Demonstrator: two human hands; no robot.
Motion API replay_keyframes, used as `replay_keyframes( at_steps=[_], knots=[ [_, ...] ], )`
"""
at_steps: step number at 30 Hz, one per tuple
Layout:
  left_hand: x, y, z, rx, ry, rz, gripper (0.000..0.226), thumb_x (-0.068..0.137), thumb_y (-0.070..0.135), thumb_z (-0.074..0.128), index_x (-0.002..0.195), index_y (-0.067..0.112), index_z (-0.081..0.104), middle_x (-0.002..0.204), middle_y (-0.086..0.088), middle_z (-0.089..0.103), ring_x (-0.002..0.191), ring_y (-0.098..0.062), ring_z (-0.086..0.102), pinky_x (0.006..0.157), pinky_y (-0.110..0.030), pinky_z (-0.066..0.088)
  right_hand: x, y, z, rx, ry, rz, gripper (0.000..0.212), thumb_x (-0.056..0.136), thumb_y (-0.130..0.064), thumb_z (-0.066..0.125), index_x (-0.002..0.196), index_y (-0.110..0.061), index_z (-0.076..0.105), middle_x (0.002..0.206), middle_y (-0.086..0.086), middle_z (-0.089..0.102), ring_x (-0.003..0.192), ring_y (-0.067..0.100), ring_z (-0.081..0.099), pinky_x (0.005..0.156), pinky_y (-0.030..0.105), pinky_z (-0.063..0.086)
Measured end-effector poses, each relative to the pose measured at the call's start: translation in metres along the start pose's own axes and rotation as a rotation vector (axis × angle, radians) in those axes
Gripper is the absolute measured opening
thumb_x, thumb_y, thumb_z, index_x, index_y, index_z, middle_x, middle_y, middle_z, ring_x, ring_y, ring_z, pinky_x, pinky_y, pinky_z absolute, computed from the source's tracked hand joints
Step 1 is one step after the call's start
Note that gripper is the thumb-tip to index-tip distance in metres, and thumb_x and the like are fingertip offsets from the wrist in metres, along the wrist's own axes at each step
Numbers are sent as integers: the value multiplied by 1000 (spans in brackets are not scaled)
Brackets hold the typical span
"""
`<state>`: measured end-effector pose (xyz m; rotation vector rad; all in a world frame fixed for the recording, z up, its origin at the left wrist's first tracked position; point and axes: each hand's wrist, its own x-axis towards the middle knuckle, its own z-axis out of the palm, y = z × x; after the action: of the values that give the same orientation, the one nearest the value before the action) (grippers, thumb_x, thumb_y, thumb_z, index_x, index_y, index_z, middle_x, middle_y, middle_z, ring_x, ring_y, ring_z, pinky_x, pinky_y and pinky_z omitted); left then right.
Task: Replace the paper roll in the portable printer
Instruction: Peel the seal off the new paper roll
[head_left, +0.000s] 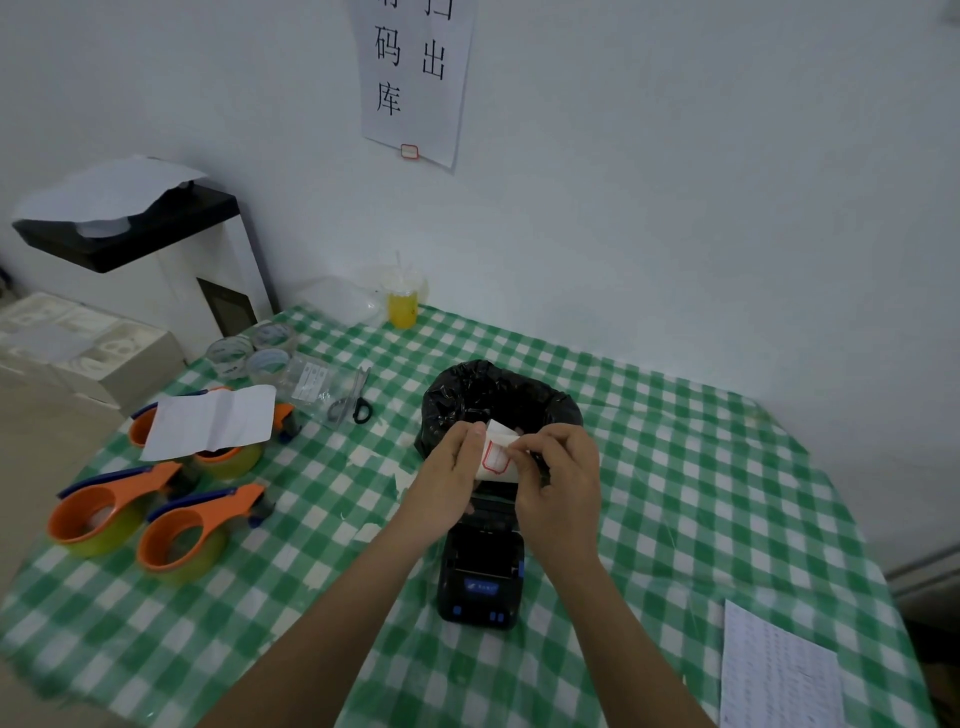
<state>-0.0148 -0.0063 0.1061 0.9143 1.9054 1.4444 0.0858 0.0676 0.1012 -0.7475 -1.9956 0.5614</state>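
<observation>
Both hands (452, 467) on label strip (496, 457)

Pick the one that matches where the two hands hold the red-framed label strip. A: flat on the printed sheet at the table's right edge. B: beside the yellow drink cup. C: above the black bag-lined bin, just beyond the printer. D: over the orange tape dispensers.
C: the left hand and right hand pinch the label strip over the black bag-lined bin, beyond the printer.
</observation>
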Motion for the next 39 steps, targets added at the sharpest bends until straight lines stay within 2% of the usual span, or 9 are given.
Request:
replay_keyframes(
  at_steps=[8, 15, 21, 26, 29, 32, 34, 37, 39],
  knots=[
    [1, 3, 0, -43, -30, -41, 32, 96, 43, 29, 77, 28, 50, 63, 1, 47, 48, -9, 44, 41, -20, 39, 0, 0, -3, 40, -13, -28, 7, 76, -2, 71, 79, -7, 69, 89, -8, 47, 84, 5, 45, 79, 9, 39],
    [2, 3, 1, -90, -62, -93, 33, 97, 41, 29, 76, 26, 49, 58, 0, 43, 47, -12, 42, 43, -22, 41, -2, 2, -5, 68, -20, -66, 3, 78, -6, 66, 79, -7, 69, 87, -2, 51, 84, 5, 46, 80, 7, 37],
    [3, 5, 1, -102, -70, -112, 33, 97, 41, 29, 77, 24, 49, 62, -2, 43, 51, -13, 43, 44, -22, 41, -4, 6, -7, 116, -40, -96, 11, 83, -14, 58, 81, -9, 67, 92, -6, 48, 85, 5, 46, 80, 9, 39],
    [6, 3, -3, -94, -36, -161, 32, 96, 43, 29, 87, 23, 52, 63, -2, 45, 52, -12, 44, 42, -18, 42, -6, 12, -11, 162, -70, -96, 14, 83, -18, 56, 83, -9, 68, 93, -4, 48, 85, 6, 48, 74, 13, 43],
    [8, 2, -5, -85, -26, -165, 32, 96, 44, 29, 85, 23, 51, 59, -1, 44, 48, -12, 42, 44, -22, 42, -6, 15, -11, 197, -95, -64, 13, 84, -20, 57, 84, -12, 67, 93, -7, 49, 84, 5, 49, 72, 18, 46],
    [10, 2, -3, -53, -5, -150, 32, 96, 43, 30, 86, 21, 51, 58, 0, 44, 46, -10, 42, 42, -21, 41, -6, 15, -11, 246, -130, -20, 7, 84, -14, 60, 83, -15, 66, 87, -10, 53, 83, -1, 51, 72, 14, 45],
    [10, 2, -1, -33, -5, -131, 32, 96, 42, 30, 86, 20, 51, 59, 1, 46, 46, -9, 42, 40, -19, 39, -3, 11, -12, 288, -168, 26, 13, 85, -7, 61, 83, -19, 64, 84, -15, 56, 82, -1, 55, 72, 12, 45],
    [9, 1, 0, -48, -20, -120, 31, 96, 41, 31, 78, 23, 49, 58, 1, 44, 44, -6, 41, 39, -17, 37, 2, 10, -10, 311, -210, 91, 7, 87, -21, 57, 84, -27, 60, 90, -20, 60, 90, 6, 58, 80, 25, 49],
    [10, 1, 0, -54, -46, -139, 33, 96, 43, 31, 77, 23, 50, 57, 1, 43, 45, -7, 41, 41, -19, 39, 5, 13, -8, 302, -250, 125, 4, 87, -24, 56, 86, -24, 60, 104, -13, 62, 105, 8, 56, 90, 32, 48]
  ],
)
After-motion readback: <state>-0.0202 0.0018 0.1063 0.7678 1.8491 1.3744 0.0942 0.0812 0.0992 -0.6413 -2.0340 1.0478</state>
